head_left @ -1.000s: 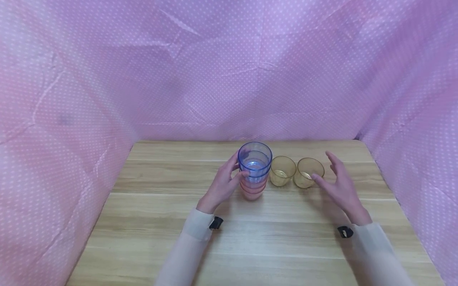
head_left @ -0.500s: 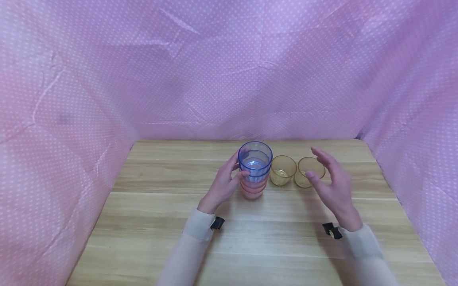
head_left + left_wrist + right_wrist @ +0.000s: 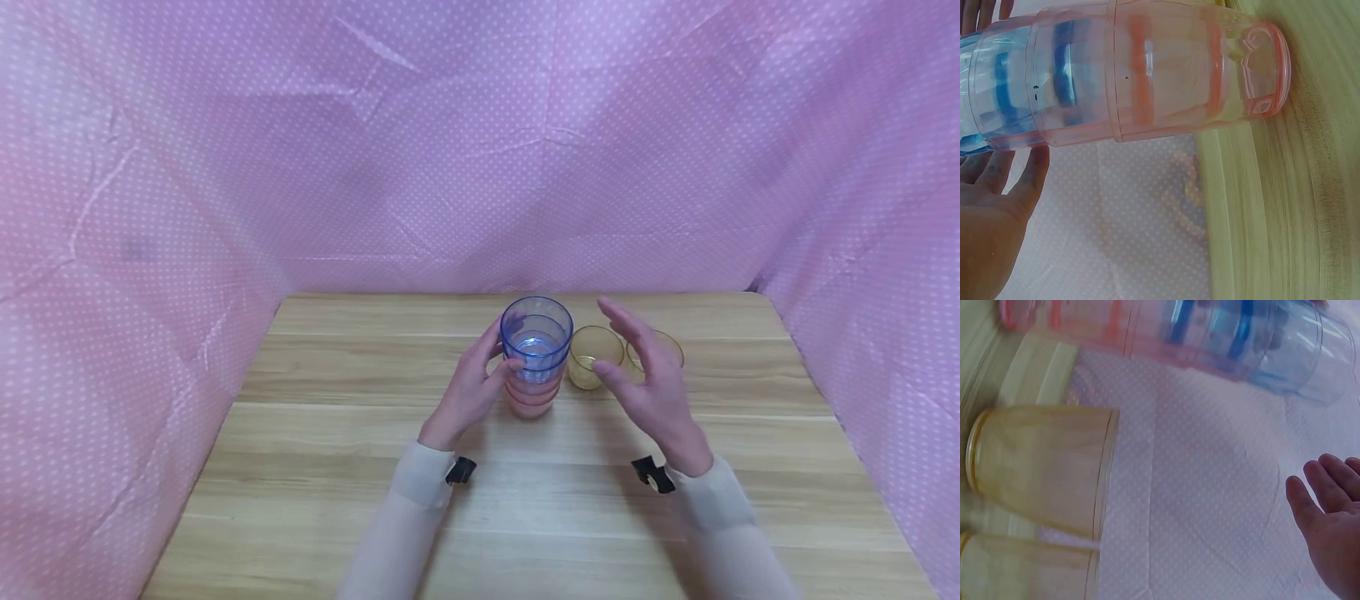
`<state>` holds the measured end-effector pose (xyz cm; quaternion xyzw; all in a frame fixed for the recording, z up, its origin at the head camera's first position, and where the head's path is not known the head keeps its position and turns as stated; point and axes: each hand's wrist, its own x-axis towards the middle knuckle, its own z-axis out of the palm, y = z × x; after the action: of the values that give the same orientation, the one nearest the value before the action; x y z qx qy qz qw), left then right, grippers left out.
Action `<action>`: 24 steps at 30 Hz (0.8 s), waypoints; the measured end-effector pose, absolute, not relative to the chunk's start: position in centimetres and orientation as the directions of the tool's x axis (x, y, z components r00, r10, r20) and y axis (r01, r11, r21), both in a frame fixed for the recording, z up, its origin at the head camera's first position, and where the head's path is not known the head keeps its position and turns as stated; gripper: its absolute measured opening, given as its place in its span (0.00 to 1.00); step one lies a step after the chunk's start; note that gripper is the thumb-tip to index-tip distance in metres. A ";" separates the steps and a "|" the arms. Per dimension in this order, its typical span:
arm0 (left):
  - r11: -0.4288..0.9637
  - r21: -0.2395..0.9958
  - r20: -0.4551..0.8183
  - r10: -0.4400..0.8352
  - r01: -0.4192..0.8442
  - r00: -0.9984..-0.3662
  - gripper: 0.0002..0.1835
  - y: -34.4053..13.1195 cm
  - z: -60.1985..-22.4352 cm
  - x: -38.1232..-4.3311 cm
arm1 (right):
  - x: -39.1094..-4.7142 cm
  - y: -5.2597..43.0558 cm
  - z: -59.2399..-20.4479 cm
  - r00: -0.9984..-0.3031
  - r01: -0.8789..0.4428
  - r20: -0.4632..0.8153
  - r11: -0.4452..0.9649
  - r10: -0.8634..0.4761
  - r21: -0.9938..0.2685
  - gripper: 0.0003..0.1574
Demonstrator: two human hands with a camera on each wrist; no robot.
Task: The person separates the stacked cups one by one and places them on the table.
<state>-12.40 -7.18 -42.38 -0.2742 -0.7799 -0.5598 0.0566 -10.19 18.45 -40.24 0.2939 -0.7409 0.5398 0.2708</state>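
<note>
"Stack of blue and pink cups (image 3: 542,371), upright on the table (image 3: 315,500), and your left hand (image 3: 471,385) has it wrapped high, thumb in front, fingers behind!"

"And your right hand (image 3: 660,396)?"

"Loose and wide, thumb well off the fingers, holding nothing. It hovers higher than the rim of the inner yellow cup (image 3: 592,348), not touching. The outer yellow cup (image 3: 1029,572) stands just beside that one."

"Where's your danger?"

"Up top, I'd say: you're gripping high on a tall, narrow column, so a sideways nudge could tip it. A low sweep of your right hand could clip a yellow rim, too."

"Changes from a second ago?"

"Your right hand's swung leftward, from the outer cup across to the inner one. Left hand, stack, both yellow cups: all holding station."
</note>
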 end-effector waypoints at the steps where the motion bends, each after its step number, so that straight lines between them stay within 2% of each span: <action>1: 0.219 0.843 0.397 0.365 0.492 -0.842 0.48 -7.2 -42.4 -12.4 | -10.2 18.2 -40.2 -0.691 -0.720 0.706 0.239 -0.156 -0.652 0.44; 4: 0.210 0.844 0.400 0.365 0.493 -0.841 0.48 -7.2 -42.3 -12.3 | -10.3 17.6 -40.2 -0.733 -0.680 0.655 0.231 -0.181 -0.696 0.42; 12: 0.211 0.859 0.377 0.354 0.465 -0.856 0.48 -7.1 -42.3 -12.2 | -10.7 16.1 -40.3 -0.823 -0.563 0.525 0.200 -0.216 -0.802 0.47; 24: 0.183 0.866 0.392 0.330 0.465 -0.859 0.48 -7.0 -42.6 -12.2 | -11.2 14.9 -40.4 -0.847 -0.526 0.485 0.210 -0.218 -0.824 0.46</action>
<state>-12.15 -6.98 -42.60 -0.2594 -0.7668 -0.5842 0.0577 -11.18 14.88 -40.41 0.2426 -0.7665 0.5796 0.1331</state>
